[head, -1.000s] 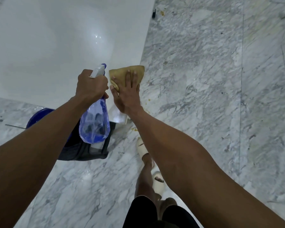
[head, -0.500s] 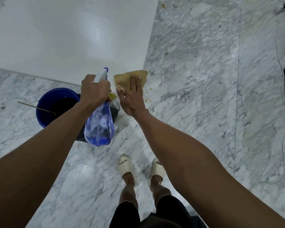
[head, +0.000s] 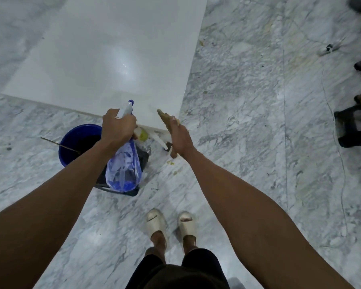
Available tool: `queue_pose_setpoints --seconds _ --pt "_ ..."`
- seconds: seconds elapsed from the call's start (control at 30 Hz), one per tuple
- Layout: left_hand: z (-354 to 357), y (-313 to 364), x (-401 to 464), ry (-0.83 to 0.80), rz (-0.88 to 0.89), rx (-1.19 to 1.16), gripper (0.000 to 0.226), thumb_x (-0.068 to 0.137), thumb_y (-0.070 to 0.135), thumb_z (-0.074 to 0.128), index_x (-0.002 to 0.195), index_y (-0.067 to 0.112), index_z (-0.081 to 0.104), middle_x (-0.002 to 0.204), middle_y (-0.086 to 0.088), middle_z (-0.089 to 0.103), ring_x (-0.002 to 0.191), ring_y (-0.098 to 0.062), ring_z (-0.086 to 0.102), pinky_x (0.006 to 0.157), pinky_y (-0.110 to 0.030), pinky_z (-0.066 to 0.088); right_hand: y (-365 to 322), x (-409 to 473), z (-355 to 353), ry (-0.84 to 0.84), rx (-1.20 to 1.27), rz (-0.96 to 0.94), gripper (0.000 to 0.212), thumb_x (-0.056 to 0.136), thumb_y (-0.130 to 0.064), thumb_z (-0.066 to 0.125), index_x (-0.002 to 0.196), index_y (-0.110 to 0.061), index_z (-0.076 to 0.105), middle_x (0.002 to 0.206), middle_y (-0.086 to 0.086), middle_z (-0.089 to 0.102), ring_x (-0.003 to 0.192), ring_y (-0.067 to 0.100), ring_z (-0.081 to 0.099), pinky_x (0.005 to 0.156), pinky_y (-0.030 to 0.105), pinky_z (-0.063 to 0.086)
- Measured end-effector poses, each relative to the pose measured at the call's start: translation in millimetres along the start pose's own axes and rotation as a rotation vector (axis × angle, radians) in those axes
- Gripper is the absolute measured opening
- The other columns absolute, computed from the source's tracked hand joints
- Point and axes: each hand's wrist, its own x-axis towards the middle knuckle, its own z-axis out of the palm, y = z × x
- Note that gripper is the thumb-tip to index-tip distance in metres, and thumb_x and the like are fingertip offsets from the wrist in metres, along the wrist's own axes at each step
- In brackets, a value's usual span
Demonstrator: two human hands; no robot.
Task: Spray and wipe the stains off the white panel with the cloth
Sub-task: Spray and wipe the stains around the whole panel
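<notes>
The fingers of the left hand (head: 118, 126) are curling out of sight around the neck of the spray bottle (head: 124, 167), so the trigger is not showing; only the white nozzle with its blue tip is sticking out above the knuckles. The right hand (head: 178, 136) is turning edge-on to the camera, and the cloth (head: 165, 117) it is gripping is showing only as a thin tan sliver past the fingertips, most of it hiding behind the hand. Dark shapes at the right edge are running out of frame and blurring too much to make out.

The white panel (head: 113, 55) is lying flat above the marble floor (head: 248, 122), glossy, catching a bright glare near its middle. Its near corner is sitting just beyond both hands, and the cloth is hovering over that corner; whether it is touching the surface is impossible to tell. Stains are hard to pick out on the panel.

A blue bucket (head: 71, 142) with dark liquid and a thin stick leaning in it is standing on the floor under the left forearm, beside a dark bag partly covered by the bottle. A small yellow object (head: 143, 135) is peeking out under the panel edge. Two pale sandals (head: 171, 224) are standing below.
</notes>
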Motion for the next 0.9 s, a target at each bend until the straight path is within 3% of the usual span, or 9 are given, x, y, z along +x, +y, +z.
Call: queue_pose_setpoints --seconds 0.1,0.2,0.23,0.33,0.47,0.57,0.63,0.73,0.9 --pt "-26.7 19.6 -12.9 0.045 0.004 -0.080 0.016 0.089 0.008 0.056 0.092 -0.004 0.066 0.084 -0.018 0.069 0.034 -0.014 0.058 0.041 -0.023 0.048 -42.7 -2.6 -14.4 0.045 0.154 0.121 0.074 0.099 -0.066 0.029 0.149 -0.014 0.043 0.153 0.009 0.044 0.140 0.026 0.042 0.119 0.041 0.030" --pt "-57.3 39.6 -23.6 0.095 0.012 -0.157 0.030 0.090 0.010 0.056 0.112 -0.009 0.064 0.095 -0.020 0.072 0.039 -0.017 0.058 0.039 -0.021 0.047 -70.3 10.4 -11.5 -0.035 0.327 0.120 0.109 0.066 -0.095 0.046 0.144 -0.020 0.052 0.146 0.007 0.054 0.133 0.025 0.051 0.118 0.048 0.035" --pt "-67.6 44.6 -28.7 0.112 0.031 -0.175 0.032 0.092 0.010 0.056 0.116 -0.010 0.063 0.098 -0.022 0.071 0.044 -0.019 0.058 0.040 -0.020 0.047 -80.1 10.6 -7.7 -0.064 0.370 0.120 0.106 0.066 -0.093 0.048 0.142 -0.020 0.054 0.142 0.007 0.058 0.130 0.025 0.055 0.115 0.049 0.038" --pt "-99.9 53.0 -38.3 0.159 0.088 -0.235 0.032 0.088 0.010 0.056 0.109 -0.013 0.065 0.094 -0.023 0.068 0.045 -0.020 0.055 0.041 -0.021 0.048 -115.0 -6.1 17.5 -0.165 0.447 0.060 0.071 0.091 -0.068 0.047 0.136 -0.015 0.060 0.131 0.011 0.066 0.119 0.027 0.063 0.108 0.047 0.047" --pt "-158.2 42.2 -35.2 0.219 0.053 -0.302 0.042 0.074 0.016 0.053 0.104 -0.011 0.066 0.088 -0.020 0.071 0.039 -0.019 0.057 0.051 -0.031 0.054 -142.9 -12.2 81.1 -0.249 0.393 0.012 0.050 0.093 -0.048 0.055 0.129 -0.014 0.063 0.124 0.010 0.070 0.116 0.030 0.065 0.105 0.048 0.049" --pt "-212.4 19.4 -19.4 0.272 0.036 -0.343 0.034 0.077 0.010 0.055 0.101 -0.011 0.067 0.088 -0.024 0.069 0.051 -0.026 0.059 0.047 -0.029 0.054 -163.1 -16.1 142.5 -0.309 0.345 0.048 0.023 0.099 -0.034 0.053 0.103 -0.018 0.068 0.100 0.004 0.073 0.095 0.023 0.068 0.093 0.040 0.053" --pt "-255.4 -3.1 -1.7 0.310 0.019 -0.375 0.042 0.074 0.012 0.057 0.105 -0.016 0.065 0.086 -0.022 0.066 0.059 -0.028 0.060 0.046 -0.031 0.054 -171.6 -12.2 195.8 -0.343 0.350 0.092 0.021 0.101 -0.031 0.051 0.096 -0.019 0.067 0.096 0.003 0.072 0.090 0.022 0.068 0.090 0.039 0.054" --pt "-327.1 -41.6 28.2 0.344 -0.001 -0.386 0.056 0.070 0.017 0.056 0.115 -0.017 0.060 0.084 -0.018 0.066 0.056 -0.025 0.060 0.044 -0.030 0.054 -177.4 -0.1 292.8 -0.347 0.320 0.111 0.023 0.100 -0.035 0.051 0.103 -0.019 0.068 0.109 0.007 0.072 0.104 0.027 0.067 0.102 0.045 0.051" --pt "-436.7 -89.0 79.6 0.348 0.065 -0.309 0.035 0.073 0.024 0.054 0.087 -0.005 0.066 0.080 -0.018 0.066 0.052 -0.024 0.060 0.041 -0.026 0.051 -199.4 21.2 447.4 -0.333 0.379 0.164 0.035 0.101 -0.035 0.051 0.127 -0.013 0.061 0.127 0.012 0.067 0.113 0.028 0.065 0.098 0.045 0.053"
